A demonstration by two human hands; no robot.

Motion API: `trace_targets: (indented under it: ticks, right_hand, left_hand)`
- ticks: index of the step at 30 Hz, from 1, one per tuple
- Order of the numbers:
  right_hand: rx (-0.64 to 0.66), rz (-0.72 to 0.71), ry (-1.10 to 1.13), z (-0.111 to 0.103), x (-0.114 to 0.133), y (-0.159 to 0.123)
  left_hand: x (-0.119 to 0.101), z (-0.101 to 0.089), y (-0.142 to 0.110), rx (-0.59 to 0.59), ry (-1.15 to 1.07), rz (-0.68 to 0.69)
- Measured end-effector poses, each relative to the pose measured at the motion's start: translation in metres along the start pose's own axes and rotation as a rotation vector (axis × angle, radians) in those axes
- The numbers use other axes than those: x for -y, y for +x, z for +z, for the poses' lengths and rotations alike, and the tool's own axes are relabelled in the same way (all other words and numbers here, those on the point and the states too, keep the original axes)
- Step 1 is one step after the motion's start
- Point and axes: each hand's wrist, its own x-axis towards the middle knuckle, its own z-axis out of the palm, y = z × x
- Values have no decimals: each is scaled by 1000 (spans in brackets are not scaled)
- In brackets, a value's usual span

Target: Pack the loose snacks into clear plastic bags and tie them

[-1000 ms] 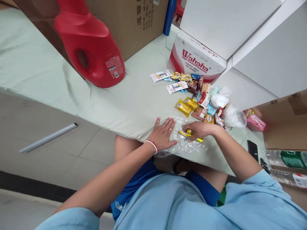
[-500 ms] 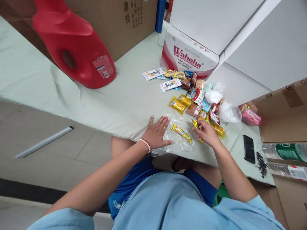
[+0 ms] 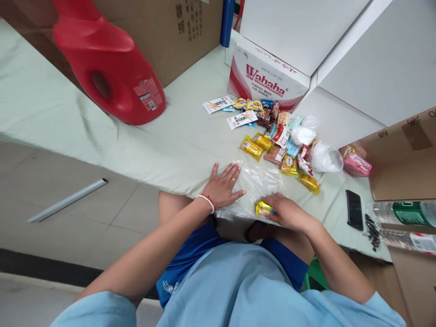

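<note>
My left hand lies flat with fingers spread on the left part of a clear plastic bag, which rests on the cloth-covered table near its front edge. My right hand is closed around yellow snack packets at the bag's near right side; the fingers hide part of them, so I cannot tell how many. Beyond the bag sit yellow-wrapped cakes, a brown packet and a gold packet. Another yellow-wrapped cake lies to the right.
Mixed snacks are heaped before a Wahaba-style red and white carton. White plastic bags lie right of them. A red detergent jug stands left. A phone and plastic bottles lie at the right.
My right hand has moved toward me and slightly left, bringing yellow packets together at the bag's near side. The packet that lay mid-bag has left that spot. My left hand stays in place.
</note>
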Motion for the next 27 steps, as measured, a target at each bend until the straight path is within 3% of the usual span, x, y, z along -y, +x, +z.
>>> trace_targets:
  ticks: [4,6,12,16,19,22,25,27]
  right_hand:
    - [107,3,106,2,1,-52]
    - [77,-10,170,-6,-2,-63]
    - [-307,129,45,-39,-19,-40]
    - [-411,157,77,-39,-11,-32]
    - [-274,116,233,-34,3,-49]
    - [57,-11,403,-20,15,-69]
    - [342,-89,463,15,20,-72]
    - [390,-39,405,48,22,-59]
  left_hand:
    - [0,2,-1,-3,4,11]
    - [0,2,-1,-3,9,17]
    - [-1,1,0,10,16,7]
    - [-4,-1,0,27,-8,-8]
    - [-5,-2,2,46,-27,-13]
    - [-1,-3,5,73,-38,-22]
    - [8,-6,9,80,-32,-49]
    - [15,-8,11,86,-20,-60]
